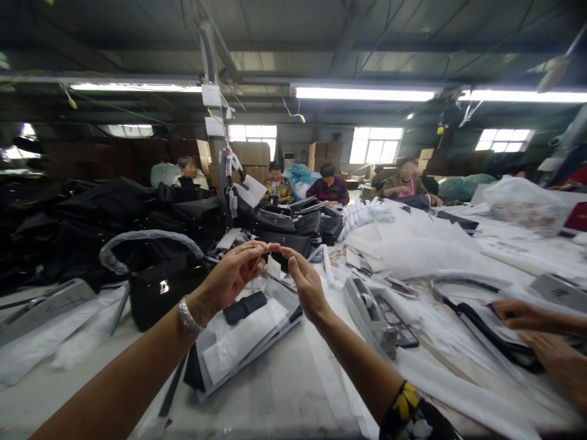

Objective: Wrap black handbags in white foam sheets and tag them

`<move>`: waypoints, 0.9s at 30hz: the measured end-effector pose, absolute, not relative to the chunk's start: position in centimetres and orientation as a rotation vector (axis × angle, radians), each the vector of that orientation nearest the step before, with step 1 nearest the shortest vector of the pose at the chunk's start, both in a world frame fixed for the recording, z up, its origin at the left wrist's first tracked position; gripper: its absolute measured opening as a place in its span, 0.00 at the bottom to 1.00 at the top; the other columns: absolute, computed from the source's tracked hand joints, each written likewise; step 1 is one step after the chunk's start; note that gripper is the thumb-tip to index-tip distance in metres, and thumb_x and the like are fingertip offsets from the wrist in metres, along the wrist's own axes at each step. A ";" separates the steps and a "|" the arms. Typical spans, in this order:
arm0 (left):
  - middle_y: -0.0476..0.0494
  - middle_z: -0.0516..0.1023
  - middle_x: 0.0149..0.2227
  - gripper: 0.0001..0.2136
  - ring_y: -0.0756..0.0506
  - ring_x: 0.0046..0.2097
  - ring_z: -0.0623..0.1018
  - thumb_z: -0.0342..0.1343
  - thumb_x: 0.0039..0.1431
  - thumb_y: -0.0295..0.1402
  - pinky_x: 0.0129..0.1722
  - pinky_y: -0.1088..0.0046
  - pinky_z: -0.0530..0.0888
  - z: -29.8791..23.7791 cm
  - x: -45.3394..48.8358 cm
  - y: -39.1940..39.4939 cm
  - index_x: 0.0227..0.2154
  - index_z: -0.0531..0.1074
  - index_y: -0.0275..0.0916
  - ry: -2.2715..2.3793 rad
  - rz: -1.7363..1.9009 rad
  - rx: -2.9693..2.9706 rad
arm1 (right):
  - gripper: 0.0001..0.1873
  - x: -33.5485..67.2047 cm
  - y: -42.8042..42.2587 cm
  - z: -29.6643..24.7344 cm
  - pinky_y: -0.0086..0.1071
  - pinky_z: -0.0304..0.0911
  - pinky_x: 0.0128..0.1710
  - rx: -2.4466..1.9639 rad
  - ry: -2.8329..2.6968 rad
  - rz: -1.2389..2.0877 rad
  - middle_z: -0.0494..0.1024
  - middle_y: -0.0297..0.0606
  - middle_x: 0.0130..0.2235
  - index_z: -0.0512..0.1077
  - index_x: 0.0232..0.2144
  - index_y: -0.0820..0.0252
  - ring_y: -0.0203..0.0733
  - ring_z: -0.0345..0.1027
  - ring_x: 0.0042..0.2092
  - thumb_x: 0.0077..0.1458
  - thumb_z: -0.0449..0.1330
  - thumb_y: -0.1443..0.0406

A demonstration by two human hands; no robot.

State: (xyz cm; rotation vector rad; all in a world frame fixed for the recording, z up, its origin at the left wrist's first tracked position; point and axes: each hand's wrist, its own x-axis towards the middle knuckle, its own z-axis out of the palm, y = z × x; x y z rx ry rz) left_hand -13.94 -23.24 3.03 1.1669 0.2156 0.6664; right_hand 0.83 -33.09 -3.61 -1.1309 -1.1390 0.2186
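Observation:
Both my hands are raised above the table, fingertips meeting. My left hand (233,272), with a silver bracelet at the wrist, pinches something small and thin that I cannot make out. My right hand (305,284) pinches the same spot from the other side. Below them lies a flat stack of black and white wrapped pieces (243,339) with a black strap part (244,307) on top. A black handbag (160,290) with a paper-wrapped handle stands to the left.
Piles of black bags (110,214) fill the left side, white wrapping paper (413,247) the right. A tape dispenser (369,311) sits right of my hands. Another person's hands (541,333) work on a black strap at the right edge. Several people sit at the far end.

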 end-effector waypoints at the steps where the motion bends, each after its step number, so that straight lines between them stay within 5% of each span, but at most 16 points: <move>1: 0.47 0.77 0.34 0.07 0.56 0.28 0.70 0.64 0.55 0.27 0.25 0.85 0.69 3.0 -13.9 -23.2 0.37 0.76 0.34 0.211 0.666 1.175 | 0.20 0.7 -32.8 -3.2 0.42 0.55 0.63 -1.084 -1.182 0.244 0.74 0.38 0.57 0.73 0.54 0.53 0.46 0.64 0.61 0.67 0.52 0.53; 6: 0.51 0.72 0.27 0.08 0.56 0.25 0.65 0.64 0.55 0.30 0.22 0.85 0.64 3.0 -14.1 -23.0 0.37 0.76 0.35 0.183 0.641 1.213 | 0.23 0.5 -31.9 -3.5 0.42 0.59 0.61 -0.972 -1.223 0.543 0.78 0.39 0.52 0.73 0.54 0.53 0.46 0.70 0.56 0.62 0.59 0.50; 9: 0.49 0.75 0.31 0.08 0.57 0.24 0.62 0.63 0.56 0.31 0.21 0.84 0.62 2.8 -14.5 -22.9 0.39 0.76 0.34 0.171 0.623 1.238 | 0.26 0.4 -32.2 -4.6 0.43 0.60 0.59 -0.993 -1.202 0.705 0.80 0.40 0.48 0.74 0.52 0.55 0.47 0.72 0.54 0.61 0.58 0.46; 14: 0.43 0.79 0.42 0.08 0.56 0.28 0.69 0.61 0.57 0.32 0.30 0.82 0.71 2.4 -14.4 -23.5 0.38 0.76 0.36 0.193 0.617 1.285 | 0.27 -0.9 -32.4 -4.5 0.42 0.57 0.62 -0.949 -1.259 0.632 0.75 0.40 0.57 0.71 0.57 0.52 0.48 0.65 0.61 0.60 0.60 0.48; 18: 0.41 0.79 0.48 0.08 0.51 0.37 0.76 0.62 0.56 0.35 0.40 0.76 0.75 2.6 -14.7 -22.7 0.36 0.75 0.38 0.231 0.650 1.360 | 0.23 -2.6 -31.6 -4.5 0.35 0.68 0.46 -0.923 -1.042 0.694 0.81 0.37 0.38 0.77 0.47 0.56 0.43 0.75 0.42 0.52 0.68 0.53; 21: 0.41 0.79 0.49 0.12 0.47 0.43 0.78 0.63 0.55 0.39 0.46 0.70 0.76 2.0 -16.5 -19.8 0.39 0.76 0.38 0.341 0.654 1.443 | 0.19 -3.2 -30.6 -6.3 0.29 0.63 0.29 -0.968 -0.837 0.823 0.77 0.33 0.28 0.78 0.35 0.60 0.35 0.68 0.28 0.48 0.70 0.52; 27: 0.43 0.78 0.42 0.13 0.45 0.43 0.79 0.59 0.62 0.40 0.44 0.66 0.77 -4.8 -22.2 -12.0 0.44 0.73 0.37 0.936 0.646 1.631 | 0.17 -3.6 -26.4 -11.5 0.26 0.54 0.25 -1.163 -0.826 1.025 0.73 0.32 0.26 0.78 0.29 0.61 0.32 0.61 0.25 0.45 0.70 0.52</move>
